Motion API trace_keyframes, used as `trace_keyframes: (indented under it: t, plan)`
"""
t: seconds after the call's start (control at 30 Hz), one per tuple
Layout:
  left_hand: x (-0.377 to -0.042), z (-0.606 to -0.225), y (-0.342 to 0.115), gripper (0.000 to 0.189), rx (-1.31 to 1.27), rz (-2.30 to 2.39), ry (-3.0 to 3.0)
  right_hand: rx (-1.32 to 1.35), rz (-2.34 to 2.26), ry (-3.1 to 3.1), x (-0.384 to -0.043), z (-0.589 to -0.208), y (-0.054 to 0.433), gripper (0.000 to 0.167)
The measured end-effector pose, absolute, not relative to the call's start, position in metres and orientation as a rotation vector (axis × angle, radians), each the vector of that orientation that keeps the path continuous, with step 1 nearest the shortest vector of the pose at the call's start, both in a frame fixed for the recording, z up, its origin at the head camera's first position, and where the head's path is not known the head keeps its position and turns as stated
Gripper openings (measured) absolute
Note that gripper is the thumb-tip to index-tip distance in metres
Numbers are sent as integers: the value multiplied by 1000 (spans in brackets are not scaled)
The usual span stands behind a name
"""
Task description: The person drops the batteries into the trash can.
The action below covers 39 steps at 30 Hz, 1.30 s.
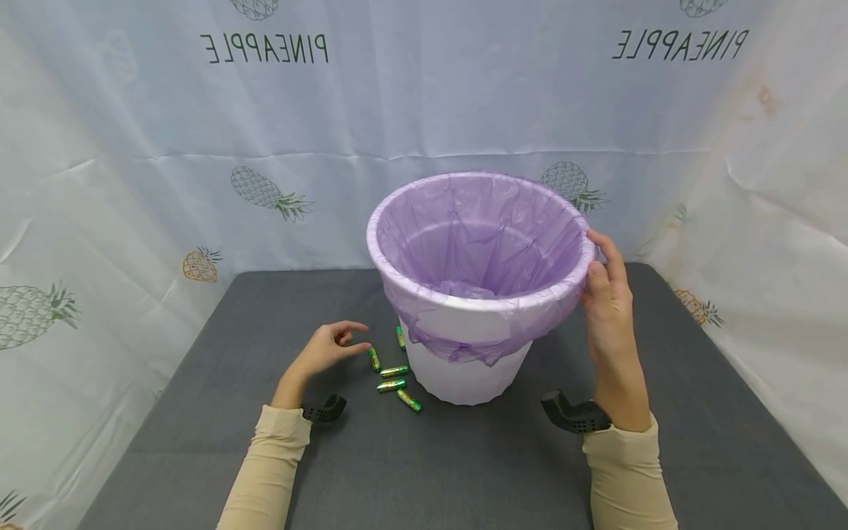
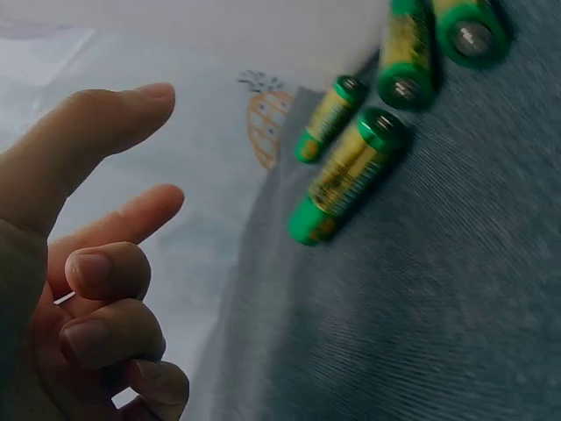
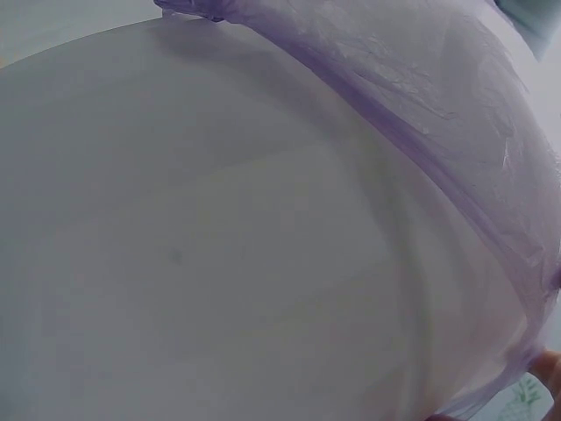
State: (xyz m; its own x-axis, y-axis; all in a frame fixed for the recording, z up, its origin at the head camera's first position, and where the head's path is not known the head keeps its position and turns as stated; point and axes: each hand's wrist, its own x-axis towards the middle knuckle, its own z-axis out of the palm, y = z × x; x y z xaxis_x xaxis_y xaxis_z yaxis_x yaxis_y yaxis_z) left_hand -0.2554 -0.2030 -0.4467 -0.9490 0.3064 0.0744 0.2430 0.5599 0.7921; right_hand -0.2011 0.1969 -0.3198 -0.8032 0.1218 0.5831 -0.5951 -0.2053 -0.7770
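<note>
Left of the frame's centre, the nearest green battery, its long axis steeply slanted toward lower right, is placed just right of the left hand, thumb and forefinger parted, while the bin is touched by the farther right hand, its grip not discernible.

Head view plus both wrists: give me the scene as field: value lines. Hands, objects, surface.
container: white bin
liner: purple bag, folded out over the bin's rim
batteries: five visible, green and yellow, lying left of the bin
left hand: beside the batteries, thumb and index finger apart, holding nothing
right hand: touches the bin's lined rim on its right side; full grip hidden
surface: dark grey table
backdrop: pale curtain, pineapple print, lettering mirrored
</note>
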Motion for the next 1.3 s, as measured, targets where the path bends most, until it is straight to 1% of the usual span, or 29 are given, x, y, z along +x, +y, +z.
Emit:
trace_keyframes:
  t: [0.27,0.57,1.0,1.3]
  plan:
    - [-259,-461,-207,43,477,1326,2656,553,2062,-1581,-202,-320,197,37]
    - [-259,-464,-203,48,482,1232,2676,552,2040,-1591,-201,-320,195,38]
    - [-259,-468,-196,48,477,1126,2724,494,2039,-1604,-200,-320,194,39]
    - [-257,-467,-195,47,476,1100,2727,500,2036,-1610,-199,-319,194,39]
